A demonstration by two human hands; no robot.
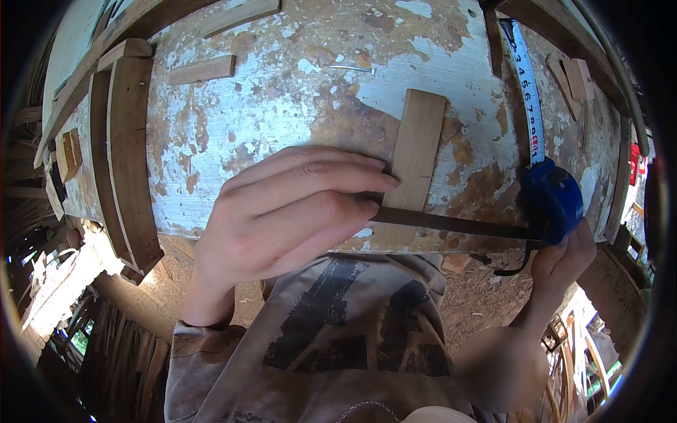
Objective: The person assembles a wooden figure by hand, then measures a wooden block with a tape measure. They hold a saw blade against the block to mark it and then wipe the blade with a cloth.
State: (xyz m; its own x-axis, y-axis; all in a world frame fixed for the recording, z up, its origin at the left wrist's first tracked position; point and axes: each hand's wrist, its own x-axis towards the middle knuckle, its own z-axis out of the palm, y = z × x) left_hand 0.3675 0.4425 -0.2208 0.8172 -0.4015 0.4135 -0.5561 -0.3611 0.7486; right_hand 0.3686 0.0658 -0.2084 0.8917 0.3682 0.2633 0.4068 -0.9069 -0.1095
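Note:
My left hand (289,215) reaches over the bench with its fingers pinched round the left end of a dark flat strip (451,223). The strip crosses the lower part of a short wooden board (421,134), which carries a faint line across it. Its far end meets the blue tape measure (556,201) at the right. My right hand (564,255) grips the tape measure's case from below. The white tape blade (525,92) is pulled out and runs away from me along a wooden rail.
The paint-worn workbench (233,134) carries a nail (352,69) and two small wood pieces, one of them a short block (202,70). A wooden frame (130,155) stands at the left. Wood scraps (578,77) lie beyond the tape at the right.

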